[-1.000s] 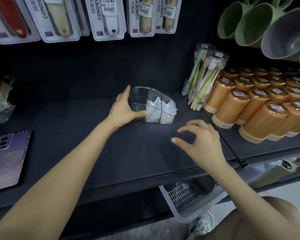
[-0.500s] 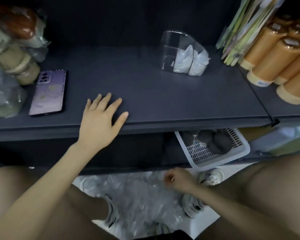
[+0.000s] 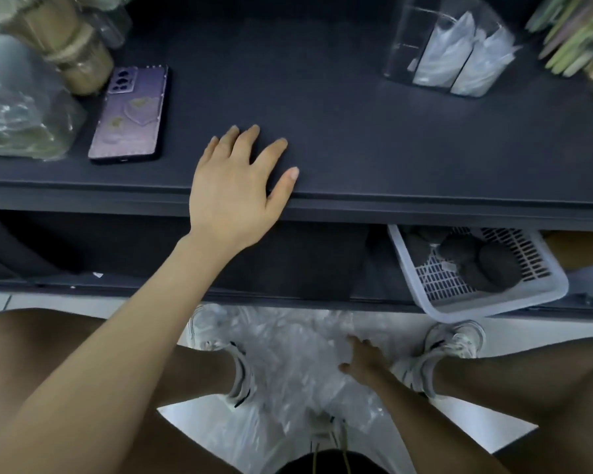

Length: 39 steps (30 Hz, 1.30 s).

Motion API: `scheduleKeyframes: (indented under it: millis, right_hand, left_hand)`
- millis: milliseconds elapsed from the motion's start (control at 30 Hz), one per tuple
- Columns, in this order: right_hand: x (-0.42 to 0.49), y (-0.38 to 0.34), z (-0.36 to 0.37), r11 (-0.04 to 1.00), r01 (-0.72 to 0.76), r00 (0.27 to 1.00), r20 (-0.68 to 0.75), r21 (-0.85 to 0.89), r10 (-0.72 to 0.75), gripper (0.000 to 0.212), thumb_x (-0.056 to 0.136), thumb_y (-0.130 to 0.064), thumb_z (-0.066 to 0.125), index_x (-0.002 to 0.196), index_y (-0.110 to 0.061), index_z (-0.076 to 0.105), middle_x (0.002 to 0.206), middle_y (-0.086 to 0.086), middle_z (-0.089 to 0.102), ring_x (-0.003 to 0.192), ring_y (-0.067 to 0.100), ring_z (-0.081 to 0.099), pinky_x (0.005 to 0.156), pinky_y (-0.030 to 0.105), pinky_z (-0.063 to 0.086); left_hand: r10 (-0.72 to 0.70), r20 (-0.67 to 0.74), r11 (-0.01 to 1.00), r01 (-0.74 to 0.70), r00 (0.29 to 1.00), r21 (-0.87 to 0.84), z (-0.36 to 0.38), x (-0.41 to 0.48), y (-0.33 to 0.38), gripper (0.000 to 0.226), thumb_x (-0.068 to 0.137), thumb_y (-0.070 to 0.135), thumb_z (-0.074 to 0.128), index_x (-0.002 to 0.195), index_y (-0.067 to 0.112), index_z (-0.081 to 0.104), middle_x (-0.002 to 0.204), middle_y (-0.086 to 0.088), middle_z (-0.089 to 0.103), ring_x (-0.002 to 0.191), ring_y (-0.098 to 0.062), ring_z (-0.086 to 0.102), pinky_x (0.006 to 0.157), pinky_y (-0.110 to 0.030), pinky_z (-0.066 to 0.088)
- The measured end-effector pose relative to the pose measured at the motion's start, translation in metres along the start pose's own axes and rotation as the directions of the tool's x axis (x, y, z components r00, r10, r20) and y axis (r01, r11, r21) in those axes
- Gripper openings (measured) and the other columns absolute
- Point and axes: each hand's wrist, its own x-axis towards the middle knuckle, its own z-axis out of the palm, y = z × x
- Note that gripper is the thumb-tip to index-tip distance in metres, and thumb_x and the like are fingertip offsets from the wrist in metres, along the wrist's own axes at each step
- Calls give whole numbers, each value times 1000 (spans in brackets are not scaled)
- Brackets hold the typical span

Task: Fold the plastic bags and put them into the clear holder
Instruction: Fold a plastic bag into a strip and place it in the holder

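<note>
**A:** How far along is the person, reading the shelf (image 3: 356,148) from left to right?

**B:** By the left end lies a phone (image 3: 131,114), which has no part in the job. Below the front edge, on the floor between the person's shoes, sits a loose heap of plastic bags (image 3: 281,350), crumpled and not yet folded. Toward the shelf's rear right corner stands the clear holder (image 3: 421,32), with two white folded bags (image 3: 459,59) upright side by side in its right part. Its left part looks empty.

**A:** So some are done and more are left?

**B:** That is the fair judgement: a couple are stowed, a pile remains, and the step in hand seems to be fetching the next bag.

**A:** And the hands?

**B:** The left hand (image 3: 235,196) lies flat on the shelf's front edge, fingers straight and spread, palm overhanging the lip. It holds nothing and looks like a brace. The right hand (image 3: 363,362) is down on the heap, touching the plastic. Whether its fingers have pinched a bag or only rest on it cannot be told from here.
</note>
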Motion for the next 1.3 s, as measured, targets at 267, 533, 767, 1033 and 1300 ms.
scheduleKeyframes:
  millis: [267,533,767,1033,1300]
  right_hand:
    - [-15,-19,-25,992,98,992,-84,81,-91,23,92,-13,52,106,-3,68,114,12,67,108,24,63,87,26,48]
    - [-143,-56,-173,771,584,811,-226,252,-540,20,83,-7,66,99,-17,73,78,-16,61,70,-3,55,69,13,42]
    - [-225,-76,-278,490,722,690,-451,489,-567,17,85,0,66,91,-15,72,71,2,62,60,7,55,60,18,46]
    - [-258,-108,-341,265,769,634,-643,582,-429,12,89,3,59,97,-3,66,56,1,57,45,8,52,47,19,45]
    - [-258,-92,-357,413,841,491,-815,351,-307,34,88,-38,65,120,-27,59,106,-5,63,94,4,59,75,15,44]
  left_hand:
    - [-11,21,1000,11,1000,-8,-1,2,0,56,97,49,29,130,16,59,135,-20,54,128,-42,47,108,-53,34]
    - [-102,5,934,98,995,-343,-15,-1,2,60,90,53,34,117,12,68,129,-12,60,123,-32,51,104,-32,33]
    - [-127,-151,726,-13,980,-688,-66,-21,38,40,90,48,46,85,18,73,88,12,65,88,-11,57,79,-19,41]
    - [-60,146,648,150,987,-747,-98,0,63,59,75,68,61,122,33,53,104,21,61,97,5,57,81,-10,42]
    - [-258,143,249,209,955,-946,-112,40,53,8,90,19,65,86,22,72,84,-2,73,80,-17,69,73,-31,55]
